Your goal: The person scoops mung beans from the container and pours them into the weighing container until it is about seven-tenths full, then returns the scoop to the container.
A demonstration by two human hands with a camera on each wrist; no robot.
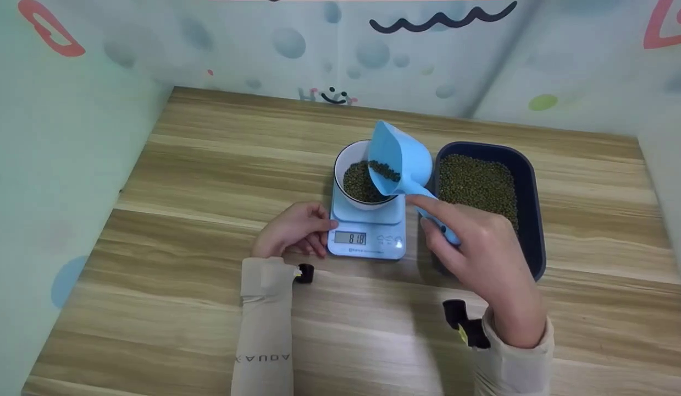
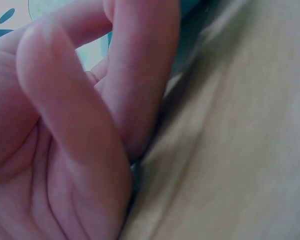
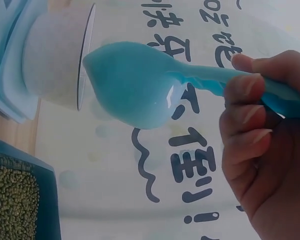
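- Your left hand [image 1: 296, 225] is half open, its fingers loosely bent; the thumb tip rests on the left edge of the kitchen scale [image 1: 367, 217], with the other fingers beside that edge. You have nothing lifted in it.
- Your right hand [image 1: 480, 247] is closed around the handle of the blue scoop [image 1: 414, 159], with the index finger stretched along it toward the cup.
- You hold one scoop, tilted with its mouth facing left over the right side of the bowl [image 1: 351, 154]; whether it touches the rim, you cannot tell from these views.
- You have one bowl, white with a dark rim, standing upright on the platform of the scale.
- You have one scale, light blue, lying flat on the wooden table [image 1: 197, 275]; its display [image 1: 350, 238] shows the digits 8, 1, 8.
- You have one dark blue tray [image 1: 530, 220], just right of the scale, its near part partly hidden under your right hand.
- Your small green beans, too many to count, lie in three places: a large bed in the tray, a layer in the bowl, and a small heap inside the scoop's mouth.
- You wear two beige sleeves, the left one [image 1: 266, 319] lettered.
- Behind the table you face a pale wall [image 1: 236, 33] printed with bubbles and doodles.
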